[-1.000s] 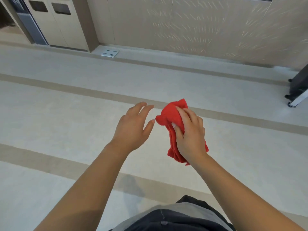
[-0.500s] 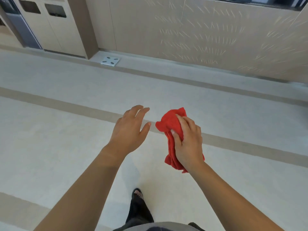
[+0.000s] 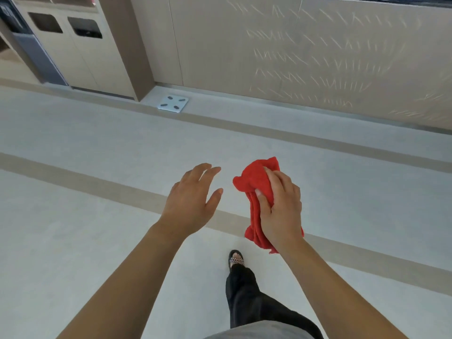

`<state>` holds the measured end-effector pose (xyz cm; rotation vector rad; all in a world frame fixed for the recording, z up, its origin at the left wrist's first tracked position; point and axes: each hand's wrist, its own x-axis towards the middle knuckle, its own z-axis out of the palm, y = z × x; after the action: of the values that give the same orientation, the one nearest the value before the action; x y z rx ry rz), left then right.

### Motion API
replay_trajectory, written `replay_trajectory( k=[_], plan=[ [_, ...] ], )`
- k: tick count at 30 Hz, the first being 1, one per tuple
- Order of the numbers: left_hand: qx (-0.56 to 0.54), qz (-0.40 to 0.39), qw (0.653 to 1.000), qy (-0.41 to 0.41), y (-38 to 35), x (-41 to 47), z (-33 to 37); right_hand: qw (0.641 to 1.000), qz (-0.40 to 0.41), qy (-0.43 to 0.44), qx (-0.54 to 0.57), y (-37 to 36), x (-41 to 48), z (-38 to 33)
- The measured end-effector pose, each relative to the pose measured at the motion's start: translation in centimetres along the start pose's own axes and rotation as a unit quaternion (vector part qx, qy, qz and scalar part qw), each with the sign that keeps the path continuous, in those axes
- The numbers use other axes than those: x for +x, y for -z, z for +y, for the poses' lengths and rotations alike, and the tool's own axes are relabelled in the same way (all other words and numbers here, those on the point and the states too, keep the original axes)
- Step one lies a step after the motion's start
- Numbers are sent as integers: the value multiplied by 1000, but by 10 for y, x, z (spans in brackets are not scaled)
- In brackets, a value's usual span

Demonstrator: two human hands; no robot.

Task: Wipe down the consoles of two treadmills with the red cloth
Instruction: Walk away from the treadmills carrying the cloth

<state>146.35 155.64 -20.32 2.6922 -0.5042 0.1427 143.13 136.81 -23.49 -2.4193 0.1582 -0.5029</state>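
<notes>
My right hand [image 3: 281, 209] grips a bunched red cloth [image 3: 254, 182] in front of me, its folds hanging below my palm. Just left of the cloth, my left hand [image 3: 193, 199] is held out with fingers relaxed and spread, holding nothing and not touching the cloth. Both hands hover above a pale floor. No treadmill or console is in view.
A white bathroom scale [image 3: 173, 104] lies on the floor by the beige wall [image 3: 293, 57]. Waste bin cabinets [image 3: 78, 50] stand at the upper left. My leg and sandalled foot [image 3: 236, 260] step forward on the striped floor [image 3: 97, 182].
The view has turned left and moved forward: the dark machine edge at the right is gone, the wall and scale are closer. My foot has stepped forward. Both hands keep their pose.
</notes>
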Motion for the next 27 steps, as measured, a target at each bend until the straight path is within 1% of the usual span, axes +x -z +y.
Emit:
replay_trajectory(
  k=[5,10,15,19,23,27],
  plan=[
    [-2,-14,999,42,-13,118,-61,999,-35,36,-1,-79,131,3],
    [11,-13,995,95,-1,218,-130,993,-77,88,-1,-153,251,-16],
    [3,16,988,153,12,283,-200,986,-110,126,3,-224,337,-48],
    [-9,29,980,196,19,343,-280,976,-137,167,0,-296,411,-79],
    [-5,35,980,198,33,413,-367,973,-149,174,-9,-374,486,-116],
    [16,29,983,183,66,489,-451,974,-151,168,-19,-442,568,-164]
  ],
)
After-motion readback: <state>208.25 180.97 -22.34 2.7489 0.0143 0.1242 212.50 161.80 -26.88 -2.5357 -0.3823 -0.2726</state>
